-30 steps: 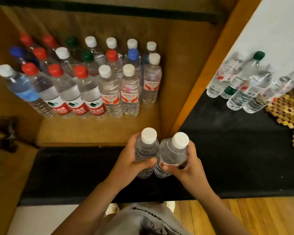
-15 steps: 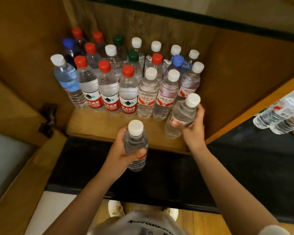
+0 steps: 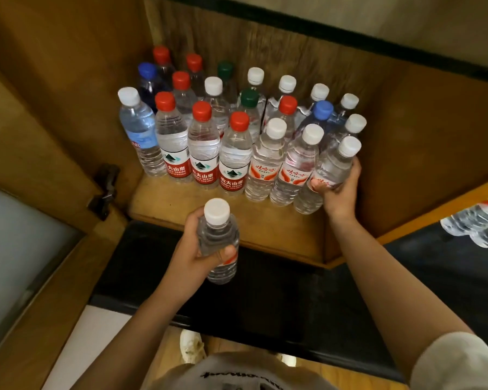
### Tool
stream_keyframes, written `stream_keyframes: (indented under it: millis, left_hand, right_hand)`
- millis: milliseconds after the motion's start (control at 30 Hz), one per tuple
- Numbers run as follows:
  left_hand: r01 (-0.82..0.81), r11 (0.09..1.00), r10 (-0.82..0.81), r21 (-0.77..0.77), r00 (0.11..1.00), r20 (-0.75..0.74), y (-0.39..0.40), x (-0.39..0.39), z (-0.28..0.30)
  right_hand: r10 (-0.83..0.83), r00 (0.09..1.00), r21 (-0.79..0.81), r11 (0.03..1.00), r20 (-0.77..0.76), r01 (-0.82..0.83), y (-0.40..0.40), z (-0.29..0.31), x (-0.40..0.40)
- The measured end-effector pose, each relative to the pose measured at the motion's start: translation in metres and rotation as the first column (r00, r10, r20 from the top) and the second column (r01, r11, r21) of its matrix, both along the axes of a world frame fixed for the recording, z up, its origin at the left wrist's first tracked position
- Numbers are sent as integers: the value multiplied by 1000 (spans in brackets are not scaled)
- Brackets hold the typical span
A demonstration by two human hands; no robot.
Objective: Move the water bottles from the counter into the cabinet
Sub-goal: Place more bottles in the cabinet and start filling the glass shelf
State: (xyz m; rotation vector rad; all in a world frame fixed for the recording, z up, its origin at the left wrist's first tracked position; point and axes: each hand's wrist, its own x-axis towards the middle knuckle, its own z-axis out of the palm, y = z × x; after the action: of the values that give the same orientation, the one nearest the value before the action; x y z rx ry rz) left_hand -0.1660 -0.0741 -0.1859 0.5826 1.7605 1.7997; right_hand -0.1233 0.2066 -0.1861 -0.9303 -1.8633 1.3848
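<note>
Each hand grips one ribbed clear plastic bottle: right hand (image 3: 339, 192) at 2 o'clock on the wooden shelf (image 3: 186, 201), left hand (image 3: 193, 253) at centre.

Both bare forearms reach forward from the bottom edge of the view. The left hand (image 3: 193, 250) is curled around something upright, thumb pressed across its front, knuckles to the left. The right hand (image 3: 340, 190) is extended farther forward, fingers wrapped from the right side, wrist bent slightly inward.
</note>
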Motion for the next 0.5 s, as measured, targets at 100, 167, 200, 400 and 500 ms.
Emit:
stream_keyframes:
  millis: [100,167,200,400,500]
  left_hand:
    - [3,1000,-3,6,1000,-15,1,0,3]
    - [5,1000,-5,12,1000,-28,2,1,6]
    - [7,1000,-6,14,999,-39,3,2,8]
    - [-6,998,15,66,990,-143,1,8,36]
    - [-44,993,66,109,976,-205,-3,10,62]
  right_hand:
    - [9,1000,-15,1000,14,-9,0,1,2]
    - [-16,997,-30,999,74,18,2,3,2]
    - [-31,993,-43,998,115,36,4,5,1]
    - [7,972,-228,972,237,48,-3,18,-1]
    - [90,963,-253,967,253,-24,-11,37,7]
